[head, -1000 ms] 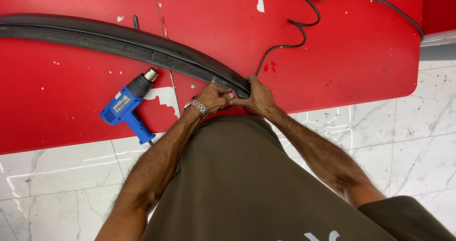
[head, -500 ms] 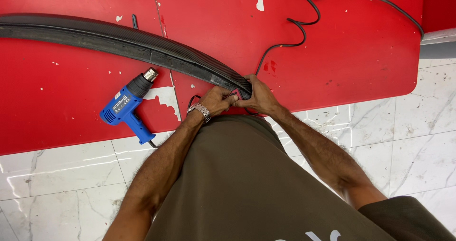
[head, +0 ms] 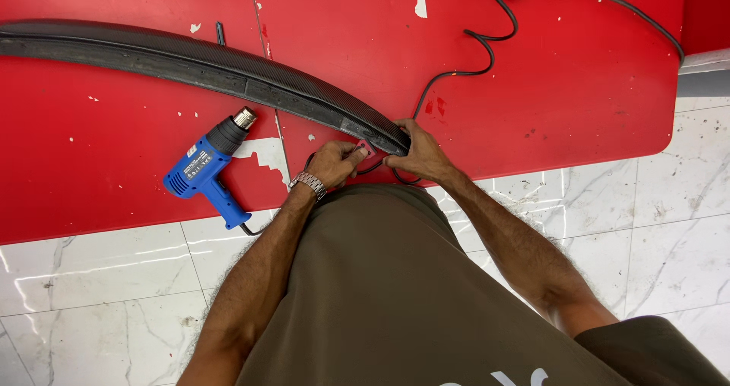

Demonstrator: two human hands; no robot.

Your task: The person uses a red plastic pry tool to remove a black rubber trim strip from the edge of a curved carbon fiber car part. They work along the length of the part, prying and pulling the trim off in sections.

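A long, curved black trim strip (head: 205, 66) with a woven pattern lies across the red table (head: 570, 74), its right end near the front edge. My right hand (head: 418, 154) grips that right end. My left hand (head: 334, 162), with a metal watch on its wrist, pinches a small pink tab (head: 364, 149) just below the strip's tip. The two hands are close together at the tip.
A blue heat gun (head: 207, 165) lies on the table left of my hands, nozzle pointing up and right. Its black cord (head: 471, 51) loops to a plug at the top edge. The floor below is white marble tile (head: 631, 203). Paint chips mark the table.
My left hand has shifted slightly and the pink tab now shows between its fingers. The strip and heat gun have not moved.
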